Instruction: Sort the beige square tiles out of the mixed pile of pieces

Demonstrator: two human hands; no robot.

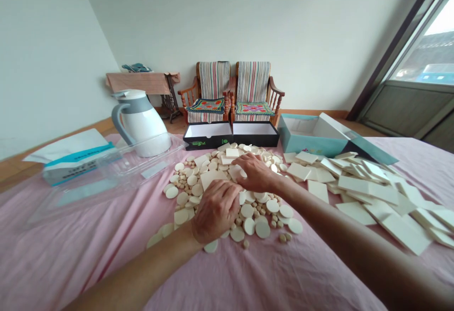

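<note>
Both my hands are over a heap of pale wooden discs (263, 229), small round wooden beads (273, 217) and flat square tiles (212, 177) on the pink cloth. My left hand (217, 211) is closed, knuckles up, low over the heap; its fingertips and whatever they grip are hidden underneath. Just beyond it, my right hand (257, 173) reaches in from the right. Its fingers and thumb bend around a pale square wooden tile (234, 172), which shows between the two hands. Discs surround both hands on all sides.
Rectangular wooden tiles (369, 189) are piled at right. Behind the heap stand two black boxes (255, 139) and a light-blue box (301, 143). At left are a white jug (147, 126), a clear plastic tray (106, 178) and a tissue pack (76, 164). Two chairs (214, 79) stand beyond.
</note>
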